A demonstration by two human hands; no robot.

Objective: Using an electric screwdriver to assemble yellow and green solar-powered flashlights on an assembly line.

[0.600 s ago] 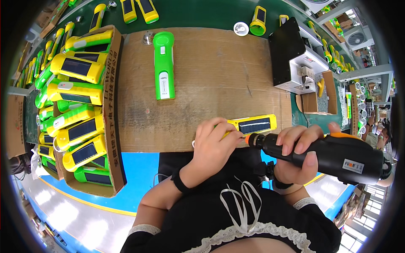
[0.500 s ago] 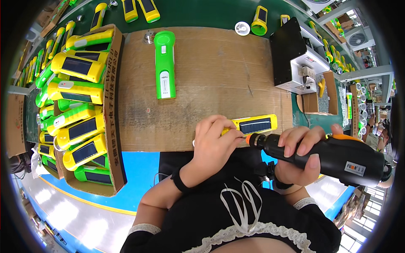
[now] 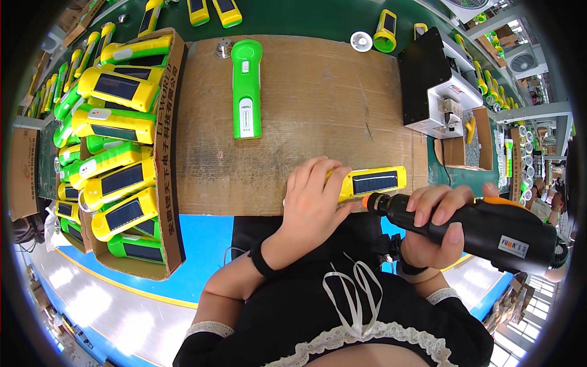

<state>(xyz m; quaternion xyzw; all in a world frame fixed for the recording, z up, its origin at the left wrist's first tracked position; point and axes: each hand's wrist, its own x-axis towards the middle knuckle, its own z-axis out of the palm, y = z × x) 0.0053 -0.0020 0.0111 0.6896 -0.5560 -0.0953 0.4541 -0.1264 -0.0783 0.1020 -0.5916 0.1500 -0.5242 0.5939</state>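
Observation:
A yellow flashlight (image 3: 394, 177) with a dark solar panel lies near the front edge of the cardboard sheet. My left hand (image 3: 315, 196) is closed over its left end, which the fingers hide. In my right hand (image 3: 443, 217) is a black electric screwdriver (image 3: 483, 238), held nearly level. Its orange-ringed tip points left, beside the near side of the flashlight and close to my left thumb. Whether the bit touches anything, I cannot tell. Farther off, a green flashlight (image 3: 247, 85) lies lengthwise on the cardboard.
At left, a cardboard box (image 3: 171, 153) holds several yellow and green flashlights. A black-and-white machine (image 3: 428, 85) stands at right, with a small open carton (image 3: 483, 140) beside it. A silvery reflector cup (image 3: 224, 48), a white disc (image 3: 361, 41) and an upright yellow flashlight body (image 3: 385, 30) are at the back.
My left fingers have moved from the screwdriver's tip back over the flashlight's end. The screwdriver stays close to the flashlight, and the whole view has shifted slightly.

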